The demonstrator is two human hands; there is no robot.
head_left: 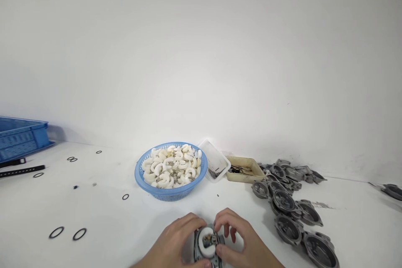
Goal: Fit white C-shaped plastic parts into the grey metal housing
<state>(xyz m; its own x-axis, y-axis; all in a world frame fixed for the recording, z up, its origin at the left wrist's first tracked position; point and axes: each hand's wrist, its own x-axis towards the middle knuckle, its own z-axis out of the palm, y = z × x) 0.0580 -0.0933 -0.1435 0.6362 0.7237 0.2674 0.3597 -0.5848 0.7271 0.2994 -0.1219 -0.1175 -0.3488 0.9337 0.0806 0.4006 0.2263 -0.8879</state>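
Note:
Near the bottom centre is a grey metal carburetor body point(196, 255) with a white C-shaped float point(203, 250) lying on it. Small brass parts point(207, 238) show inside the float's curve. My left hand point(176, 243) wraps around the carburetor's left side, thumb along its lower edge and fingers at its top. On the other side, my right hand point(240, 238) is closed, its forefinger and thumb touching the float's hinge end. Any small piece between these fingertips is hidden.
A blue basket point(171, 194) of white floats stands behind the hands. Beside it are a white tray point(216, 157) with thin pins and a beige tray point(245, 179) with tools. Grey float bowls point(287, 228) pile up right. Black rings point(79, 234) and a blue crate point(23, 138) lie left.

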